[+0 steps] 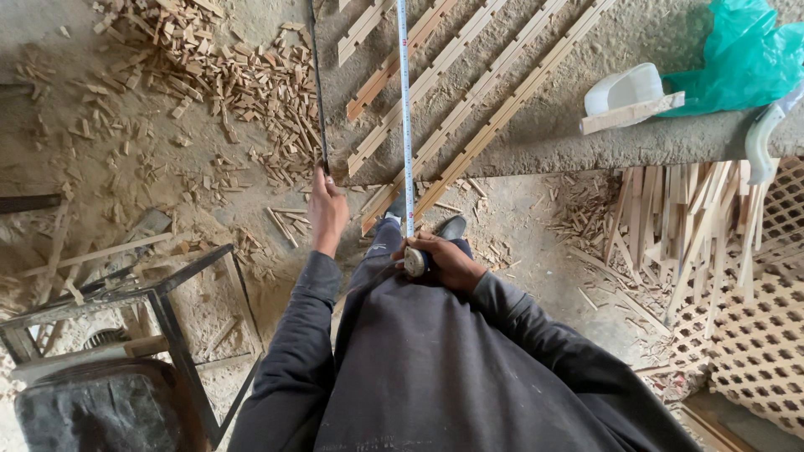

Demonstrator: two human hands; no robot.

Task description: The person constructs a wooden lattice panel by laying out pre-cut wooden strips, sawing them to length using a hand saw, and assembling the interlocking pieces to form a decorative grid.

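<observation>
Nearest, the right hand (442, 261) is closed around the round case of a tape measure (414, 262), held in front of the dark clothing. Its white blade (406, 109) runs straight away over the floor and up across the notched wooden strips (469, 92) lying on a grey concrete surface (569, 138). The left hand (327, 209) grips the end of a thin dark rod (316, 84). The dusty ground carries many small wood offcuts (243, 75). At the right lie lattice panels (754, 335).
</observation>
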